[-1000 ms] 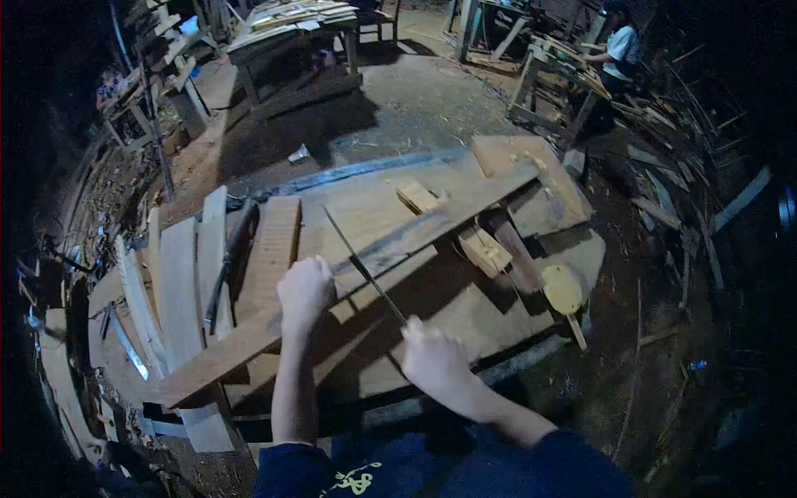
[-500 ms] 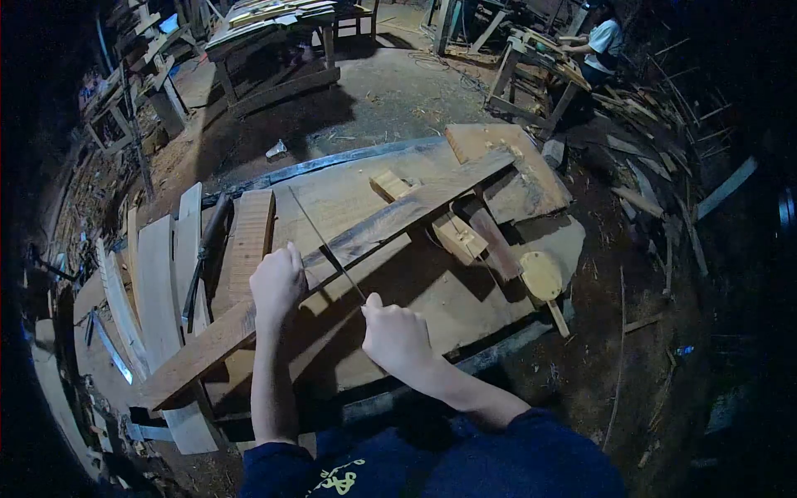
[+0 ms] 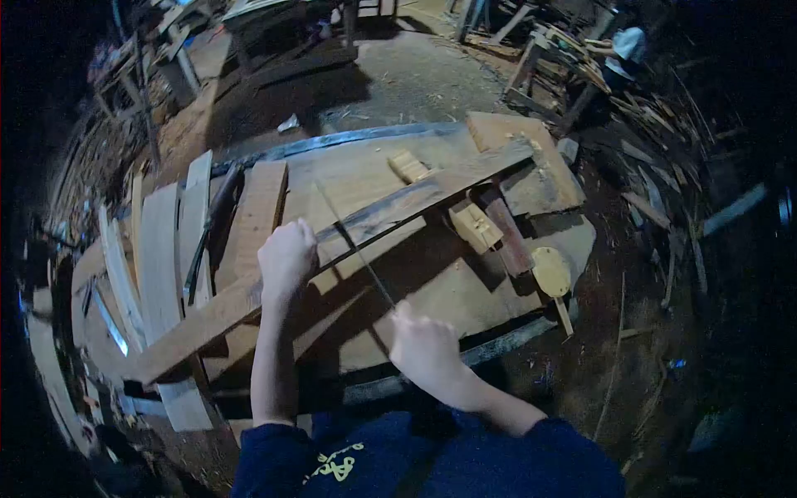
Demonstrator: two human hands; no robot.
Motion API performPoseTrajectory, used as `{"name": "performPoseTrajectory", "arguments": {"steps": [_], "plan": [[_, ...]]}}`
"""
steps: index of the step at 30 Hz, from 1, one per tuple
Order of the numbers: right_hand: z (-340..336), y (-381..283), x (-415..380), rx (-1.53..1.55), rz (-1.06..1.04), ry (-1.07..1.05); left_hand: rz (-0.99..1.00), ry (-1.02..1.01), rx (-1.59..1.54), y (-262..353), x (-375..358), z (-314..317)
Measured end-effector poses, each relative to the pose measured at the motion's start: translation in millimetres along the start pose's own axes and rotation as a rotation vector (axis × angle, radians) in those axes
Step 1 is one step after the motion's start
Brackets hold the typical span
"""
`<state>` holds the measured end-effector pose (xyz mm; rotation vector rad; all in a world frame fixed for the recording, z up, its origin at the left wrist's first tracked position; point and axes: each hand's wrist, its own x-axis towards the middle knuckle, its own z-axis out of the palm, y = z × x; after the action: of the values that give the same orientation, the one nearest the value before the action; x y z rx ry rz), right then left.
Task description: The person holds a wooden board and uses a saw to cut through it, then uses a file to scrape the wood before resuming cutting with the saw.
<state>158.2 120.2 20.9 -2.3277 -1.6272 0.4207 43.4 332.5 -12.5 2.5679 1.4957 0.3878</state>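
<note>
A long wooden beam (image 3: 390, 207) lies diagonally across the workbench, raised on other pieces. My left hand (image 3: 288, 256) is closed over the beam, left of a thin, long saw blade (image 3: 371, 274). The blade crosses the beam at a dark line and is seen almost edge-on. My right hand (image 3: 427, 353) is closed in a fist around the near end of the saw, on my side of the beam; its handle is hidden in the fingers. Under the beam sit a pale wood block (image 3: 476, 227) and a reddish-brown piece (image 3: 508, 236).
A round wooden mallet-like piece (image 3: 551, 271) lies at the bench's right. Boards (image 3: 160, 257) and a dark long tool (image 3: 217, 207) are on the left. A wide board (image 3: 531, 178) lies under the beam's far end. Beyond, a person (image 3: 624, 54) works at another bench.
My right hand has drawn the saw back towards me, down and to the right. My left hand stays on the beam. The whole view has shifted slightly.
</note>
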Motion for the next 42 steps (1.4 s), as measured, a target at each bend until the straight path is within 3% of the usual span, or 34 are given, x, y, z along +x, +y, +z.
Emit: {"name": "performPoseTrajectory", "arguments": {"steps": [1,5,7,13,15,17,18,21,25,29,35,37,40,42], "plan": [[-2,0,-1,-0.009,-0.022,-0.029,0.069,0.022,0.017,1,0,-1],[6,-4,26,-0.074,-0.005,0.027,-0.056,-0.092,-0.064,9,0,-11],[14,-9,49,-0.025,-0.056,0.165,-0.081,-0.107,-0.068,11,0,-12],[6,1,-4,-0.102,0.011,0.014,-0.042,0.024,-0.083,5,1,-6],[10,-1,5,-0.092,0.022,0.03,0.055,0.038,-0.034,7,-3,-10],[14,-5,35,-0.07,-0.036,0.158,0.04,0.041,-0.039,9,-3,-10],[15,-8,46,-0.015,-0.033,0.124,0.022,0.051,-0.044,10,-4,-9],[16,-10,44,-0.018,-0.014,0.117,-0.039,-0.073,-0.104,10,-2,-14],[6,-5,5,-0.05,0.034,0.012,-0.009,-0.05,-0.086,6,1,-12],[14,-9,36,-0.051,-0.007,0.14,0.005,-0.036,-0.059,8,-2,-9],[11,-10,23,-0.067,0.005,0.139,-0.011,-0.073,-0.078,10,-2,-16],[10,-6,9,-0.027,0.037,0.037,-0.027,-0.072,-0.081,9,1,-16],[15,-9,35,-0.028,0.024,0.088,-0.008,-0.1,-0.056,9,-2,-10],[26,-15,52,-0.033,0.012,0.166,0.141,0.118,0.01,6,-3,-4]]}}
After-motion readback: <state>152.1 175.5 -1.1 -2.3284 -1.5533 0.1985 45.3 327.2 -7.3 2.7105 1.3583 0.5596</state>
